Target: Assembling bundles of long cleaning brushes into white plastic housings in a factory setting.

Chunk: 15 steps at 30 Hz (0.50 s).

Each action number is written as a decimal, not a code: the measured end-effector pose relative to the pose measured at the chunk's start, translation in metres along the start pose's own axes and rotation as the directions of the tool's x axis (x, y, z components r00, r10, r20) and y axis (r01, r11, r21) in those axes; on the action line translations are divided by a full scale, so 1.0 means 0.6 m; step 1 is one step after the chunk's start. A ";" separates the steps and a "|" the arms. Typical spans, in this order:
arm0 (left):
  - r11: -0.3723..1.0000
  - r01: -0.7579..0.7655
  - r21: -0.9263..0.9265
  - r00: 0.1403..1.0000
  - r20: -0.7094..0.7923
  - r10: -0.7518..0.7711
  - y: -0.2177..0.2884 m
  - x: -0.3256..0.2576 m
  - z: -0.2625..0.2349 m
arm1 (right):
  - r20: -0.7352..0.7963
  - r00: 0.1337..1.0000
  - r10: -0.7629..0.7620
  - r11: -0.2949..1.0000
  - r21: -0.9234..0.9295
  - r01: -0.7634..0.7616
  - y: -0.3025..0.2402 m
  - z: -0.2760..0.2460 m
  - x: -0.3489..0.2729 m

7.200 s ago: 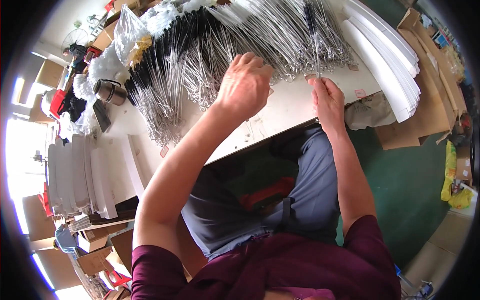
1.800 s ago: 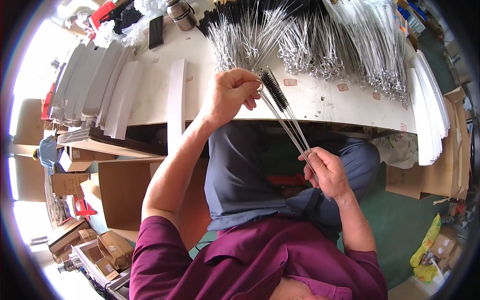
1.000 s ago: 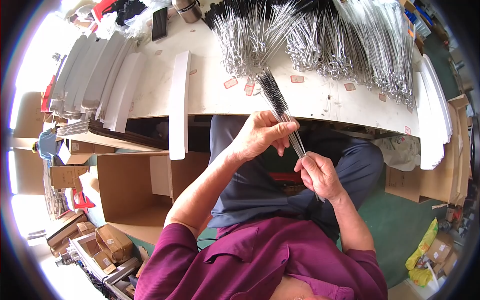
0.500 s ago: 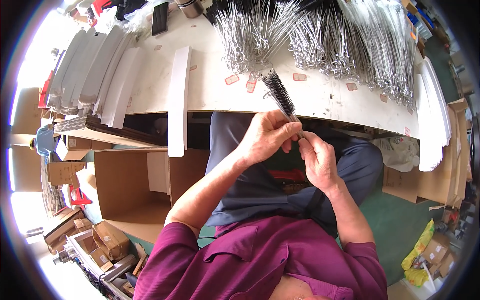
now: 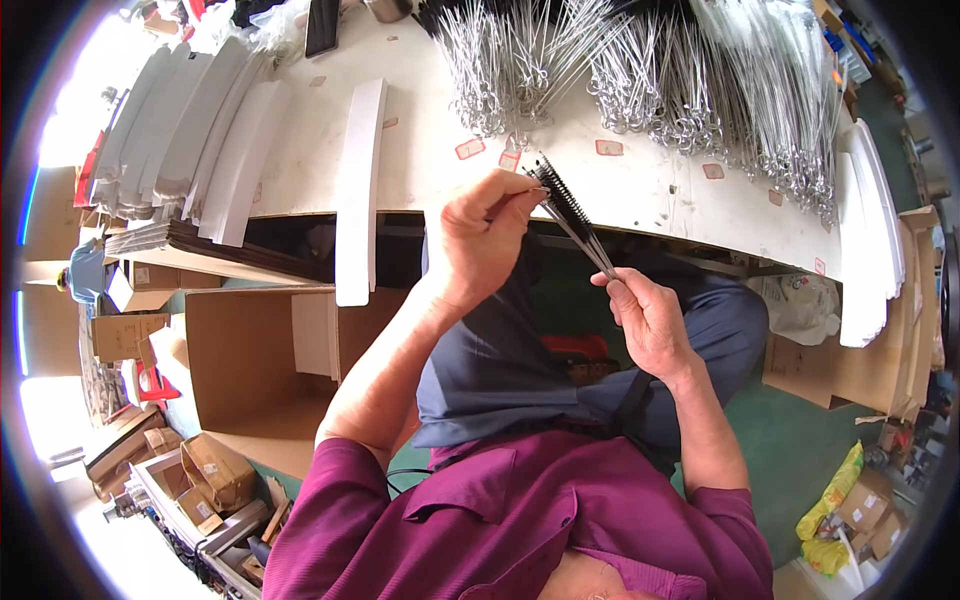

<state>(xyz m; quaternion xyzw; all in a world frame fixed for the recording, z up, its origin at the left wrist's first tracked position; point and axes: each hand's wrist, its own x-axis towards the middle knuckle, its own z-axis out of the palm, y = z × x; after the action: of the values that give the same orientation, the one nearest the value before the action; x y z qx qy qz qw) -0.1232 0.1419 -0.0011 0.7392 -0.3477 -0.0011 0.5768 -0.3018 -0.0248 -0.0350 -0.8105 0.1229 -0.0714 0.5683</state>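
Observation:
A small bundle of thin tube brushes (image 5: 566, 207), with black bristles and silvery wire stems, slants over the table's front edge. My right hand (image 5: 650, 322) is closed on the lower end of the stems. Beside the bristles, my left hand (image 5: 487, 238) pinches a thin wire end of the bundle between thumb and fingertips; its exact grip is partly hidden. Beyond my hands, heaps of similar wire-stemmed brushes (image 5: 500, 75) lie on the white table (image 5: 420, 150), their looped ends toward me.
Left on the table are stacked white card sleeves (image 5: 180, 130); one long white strip (image 5: 358, 200) overhangs the edge. An open cardboard box (image 5: 255, 370) stands below. More white strips (image 5: 868, 240) hang at the right. A dark phone (image 5: 322, 25) lies at the back.
My left hand has moved up and left along the bundle, from the stems to beside the bristles. My right hand has shifted slightly right and down, still holding the stems.

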 end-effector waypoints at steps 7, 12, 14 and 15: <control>0.916 0.258 -0.308 0.966 0.062 -0.251 -0.009 0.014 -0.012 | 0.026 1.000 0.003 1.000 -0.022 -0.002 0.001 0.005 0.002; 0.885 0.290 -0.364 0.951 0.004 -0.310 -0.015 0.009 -0.012 | 0.051 0.999 -0.001 0.999 -0.046 0.004 0.004 0.009 0.004; 0.987 0.144 0.070 0.980 -0.152 -0.132 0.000 -0.001 -0.002 | 0.019 1.000 0.018 1.000 -0.024 -0.018 0.007 0.010 0.003; 0.939 -0.150 0.309 0.966 -0.156 0.205 -0.017 -0.007 0.003 | 0.030 0.999 0.012 1.000 -0.019 -0.011 0.009 0.010 0.002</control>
<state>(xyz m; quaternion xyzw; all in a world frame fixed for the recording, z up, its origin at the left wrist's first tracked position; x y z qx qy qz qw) -0.1220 0.1432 -0.0120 0.7792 -0.3542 0.1719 0.4876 -0.2998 -0.0213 -0.0422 -0.8160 0.1196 -0.0547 0.5629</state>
